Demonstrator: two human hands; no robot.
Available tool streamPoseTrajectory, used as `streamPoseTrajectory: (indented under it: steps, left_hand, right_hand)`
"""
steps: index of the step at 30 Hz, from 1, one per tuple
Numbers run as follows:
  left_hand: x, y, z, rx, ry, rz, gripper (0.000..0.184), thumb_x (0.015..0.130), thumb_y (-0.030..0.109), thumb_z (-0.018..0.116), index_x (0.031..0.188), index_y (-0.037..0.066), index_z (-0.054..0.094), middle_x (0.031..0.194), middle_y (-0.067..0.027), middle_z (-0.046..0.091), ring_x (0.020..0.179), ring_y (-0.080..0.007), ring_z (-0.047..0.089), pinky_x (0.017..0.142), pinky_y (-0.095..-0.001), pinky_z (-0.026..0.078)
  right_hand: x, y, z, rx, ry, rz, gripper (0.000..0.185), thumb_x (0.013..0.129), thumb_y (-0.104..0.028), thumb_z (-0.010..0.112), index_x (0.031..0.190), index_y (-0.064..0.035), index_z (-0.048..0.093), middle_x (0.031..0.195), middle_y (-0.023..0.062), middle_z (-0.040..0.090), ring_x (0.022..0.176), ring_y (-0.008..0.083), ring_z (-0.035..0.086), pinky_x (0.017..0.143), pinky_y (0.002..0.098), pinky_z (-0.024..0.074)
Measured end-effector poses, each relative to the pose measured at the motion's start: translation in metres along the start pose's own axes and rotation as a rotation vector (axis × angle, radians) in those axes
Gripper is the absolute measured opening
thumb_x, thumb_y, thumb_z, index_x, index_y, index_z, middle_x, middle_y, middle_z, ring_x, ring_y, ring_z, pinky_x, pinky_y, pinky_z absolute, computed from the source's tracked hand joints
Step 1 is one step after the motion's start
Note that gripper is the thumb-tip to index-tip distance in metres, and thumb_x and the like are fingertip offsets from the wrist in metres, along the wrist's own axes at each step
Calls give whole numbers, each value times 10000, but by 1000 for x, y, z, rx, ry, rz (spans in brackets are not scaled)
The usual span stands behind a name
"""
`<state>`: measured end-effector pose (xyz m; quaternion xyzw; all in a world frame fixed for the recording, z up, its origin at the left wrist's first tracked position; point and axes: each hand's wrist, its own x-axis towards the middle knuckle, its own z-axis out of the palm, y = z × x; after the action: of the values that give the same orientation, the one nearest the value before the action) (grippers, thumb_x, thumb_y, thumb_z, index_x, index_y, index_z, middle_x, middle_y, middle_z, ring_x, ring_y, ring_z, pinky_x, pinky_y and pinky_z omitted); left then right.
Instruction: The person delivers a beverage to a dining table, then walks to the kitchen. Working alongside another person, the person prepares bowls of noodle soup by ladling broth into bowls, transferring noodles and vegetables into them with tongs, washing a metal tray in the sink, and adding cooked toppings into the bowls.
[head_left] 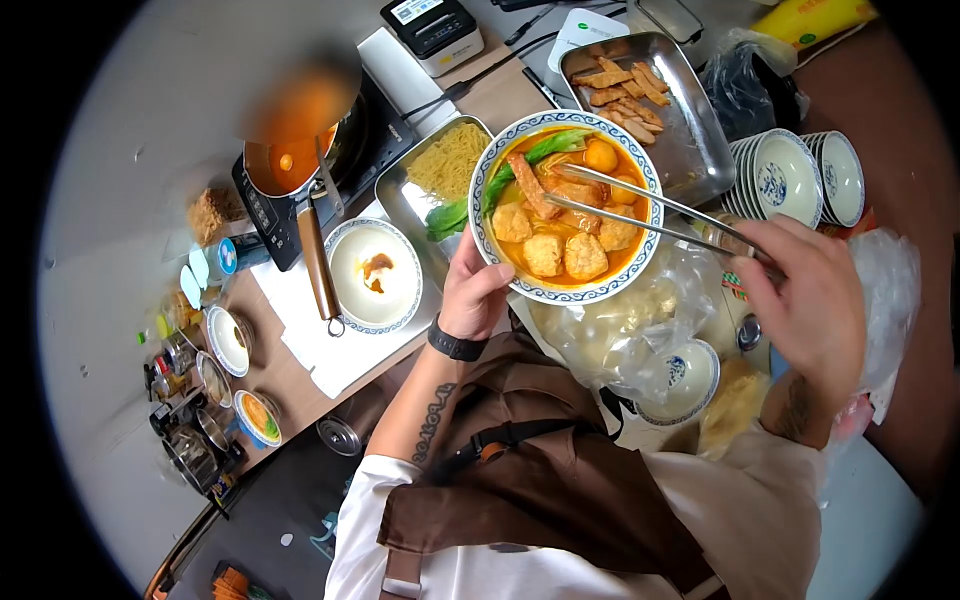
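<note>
My left hand (477,292) holds up a blue-rimmed bowl (483,262) by its lower left side, thumb on the rim. Orange soup fills it, with fried cubes (544,254), round balls (600,155), green leaves (556,145) and strips of meat (530,182). My right hand (805,285) is closed round metal tongs (690,212). Their tips reach into the bowl at the meat pieces. Behind the bowl, a metal tray (690,95) bears sliced meat (630,95). Another tray (400,190) with yellow noodles (450,160) is partly hidden by the bowl.
A pot (285,175) of orange soup sits on a black cooker (262,215), its handle over a sauce-stained bowl (375,275). A blurred ladle (305,95) is above. Stacked bowls (785,175) stand right, plastic bags (640,325) below. Small bowls (230,340) line the left.
</note>
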<state>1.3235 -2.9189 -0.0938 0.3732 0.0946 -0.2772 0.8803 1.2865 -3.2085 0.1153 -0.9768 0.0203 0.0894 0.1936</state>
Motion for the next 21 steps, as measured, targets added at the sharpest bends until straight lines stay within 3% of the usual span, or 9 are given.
streamPoseTrajectory:
  steps: [3, 9, 12, 18, 21]
  left_hand:
    - [1, -2, 2, 63, -18, 38, 753, 806, 84, 692, 1477, 13, 359, 1421, -126, 531, 1297, -264, 527, 1121, -410, 400]
    - [1, -4, -1, 40, 6, 29, 734, 800, 97, 708, 1454, 8, 387, 1398, -135, 550, 1280, -269, 547, 1116, -417, 413]
    - [1, -2, -6, 11, -4, -20, 830, 767, 44, 712, 1510, 24, 342, 1454, -104, 503, 1328, -239, 495, 1129, -379, 379]
    - [-2, -2, -9, 2, 33, 6, 765, 778, 74, 732, 1458, 9, 387, 1394, -118, 546, 1272, -251, 539, 1106, -387, 410]
    - [-4, -1, -16, 18, 45, -6, 792, 764, 110, 748, 1459, 9, 382, 1389, -128, 549, 1275, -259, 539, 1110, -391, 406]
  right_hand:
    - [13, 0, 23, -56, 18, -120, 124, 826, -116, 670, 926, -43, 659, 809, 105, 618, 736, 336, 622, 651, 433, 491]
    - [3, 0, 9, -134, 50, -156, 115, 802, -103, 672, 902, -52, 646, 798, 86, 603, 737, 321, 621, 642, 429, 490]
    - [1, 0, 10, -201, 102, -176, 107, 788, -101, 679, 870, -57, 625, 777, 90, 572, 731, 314, 614, 633, 427, 490]
    - [3, 1, 16, -133, 98, -200, 125, 788, -103, 686, 824, -55, 577, 742, 101, 516, 705, 313, 594, 622, 437, 483]
    - [-7, 20, -5, -149, 110, -52, 125, 802, -103, 679, 907, -38, 662, 820, 109, 627, 756, 321, 634, 667, 415, 511]
